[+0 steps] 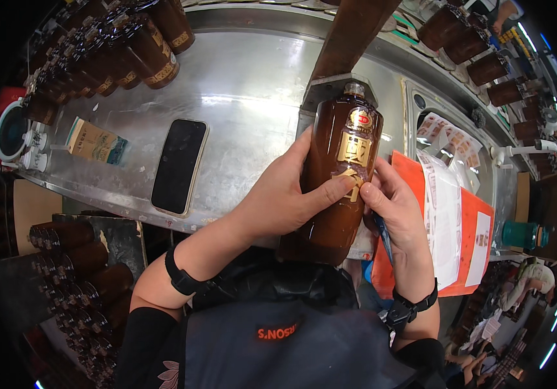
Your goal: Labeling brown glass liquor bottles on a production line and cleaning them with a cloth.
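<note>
Bottle (351,150) between hands (288,193) (401,207), seemingly against both

Both hands are on an amber bottle (330,228), its neck toward twelve o'clock, its base near the dark apron (278,350). The left hand (285,191) clasps it from nine o'clock, thumb across the gold lettering (354,149); the right hand (400,206) touches its edge at three. Taken from that bottle, a phone (180,166) (its screen dark) lies at nine on the metal table (252,84), grouped bottles (136,58) stand at ten, and white papers (442,220) overlap an orange sheet (476,202) past three.
</note>
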A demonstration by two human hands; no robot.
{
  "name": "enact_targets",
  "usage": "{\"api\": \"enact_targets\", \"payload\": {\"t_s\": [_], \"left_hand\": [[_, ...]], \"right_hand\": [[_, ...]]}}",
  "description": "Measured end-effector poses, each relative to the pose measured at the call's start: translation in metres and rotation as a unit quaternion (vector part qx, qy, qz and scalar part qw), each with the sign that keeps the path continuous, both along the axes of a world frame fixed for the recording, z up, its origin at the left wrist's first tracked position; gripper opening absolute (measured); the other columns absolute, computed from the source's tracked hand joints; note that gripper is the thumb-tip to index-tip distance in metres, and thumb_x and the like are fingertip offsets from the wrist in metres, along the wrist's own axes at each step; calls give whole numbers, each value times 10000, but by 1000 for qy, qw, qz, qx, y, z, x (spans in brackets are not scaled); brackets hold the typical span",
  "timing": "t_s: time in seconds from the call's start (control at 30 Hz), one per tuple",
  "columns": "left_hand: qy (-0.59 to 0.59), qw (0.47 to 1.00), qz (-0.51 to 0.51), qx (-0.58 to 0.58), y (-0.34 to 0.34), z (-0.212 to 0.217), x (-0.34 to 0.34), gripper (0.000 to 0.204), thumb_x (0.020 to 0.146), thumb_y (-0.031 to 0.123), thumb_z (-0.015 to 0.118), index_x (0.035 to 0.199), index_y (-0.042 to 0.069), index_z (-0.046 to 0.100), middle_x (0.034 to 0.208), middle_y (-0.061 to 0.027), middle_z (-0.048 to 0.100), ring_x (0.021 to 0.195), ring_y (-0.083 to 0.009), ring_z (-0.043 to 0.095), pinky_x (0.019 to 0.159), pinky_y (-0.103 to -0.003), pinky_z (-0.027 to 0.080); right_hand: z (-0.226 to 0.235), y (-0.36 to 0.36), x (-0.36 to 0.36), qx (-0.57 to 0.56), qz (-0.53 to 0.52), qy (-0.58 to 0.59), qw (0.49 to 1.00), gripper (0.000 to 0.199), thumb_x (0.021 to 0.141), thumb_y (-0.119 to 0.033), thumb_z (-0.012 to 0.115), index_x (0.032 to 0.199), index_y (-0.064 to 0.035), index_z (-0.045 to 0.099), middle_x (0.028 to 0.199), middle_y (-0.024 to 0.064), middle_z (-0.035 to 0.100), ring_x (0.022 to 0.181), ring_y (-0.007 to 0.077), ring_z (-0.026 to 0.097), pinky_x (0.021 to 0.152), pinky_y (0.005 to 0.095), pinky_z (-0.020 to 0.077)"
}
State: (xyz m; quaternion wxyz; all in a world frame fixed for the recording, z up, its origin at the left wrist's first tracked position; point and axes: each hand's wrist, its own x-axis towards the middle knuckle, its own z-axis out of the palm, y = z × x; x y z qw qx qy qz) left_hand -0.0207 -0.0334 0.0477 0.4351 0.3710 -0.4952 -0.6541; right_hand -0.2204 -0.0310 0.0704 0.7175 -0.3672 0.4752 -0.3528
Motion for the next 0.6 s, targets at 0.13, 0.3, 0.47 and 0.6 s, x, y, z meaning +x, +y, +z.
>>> {"api": "enact_targets", "payload": {"t_s": [0.13,0.3,0.47,0.6], "left_hand": [[13,1000,5,0,0,-1,0,686,911,288,704,1419,-8,350,1259,-150,585,1155,-194,574,993,-334,451],[1,1000,-7,-13,-1,-4,4,675,936,289,670,1435,-14,332,1283,-154,564,1183,-188,545,1014,-326,430],[36,999,-15,-4,0,-5,4,659,960,264,636,1455,-20,307,1317,-147,537,1209,-180,522,1029,-324,417],[57,998,-18,6,0,-6,4,658,966,258,628,1457,-29,296,1330,-144,528,1217,-179,518,1040,-325,410]], "right_hand": [[1,2,0,5,1,-14,1000,655,909,-120,687,1443,52,349,1254,155,608,1128,191,610,979,302,461],[-1,2,0,-10,-2,-13,1000,667,911,-115,682,1455,49,331,1271,157,600,1152,196,599,993,309,452],[-1,1,1,-5,9,-5,1000,682,907,-118,688,1460,45,324,1279,154,596,1159,194,594,1000,310,446],[0,1,0,-3,3,-13,1000,686,904,-121,692,1460,42,326,1283,153,594,1168,196,588,1011,316,438]]}}
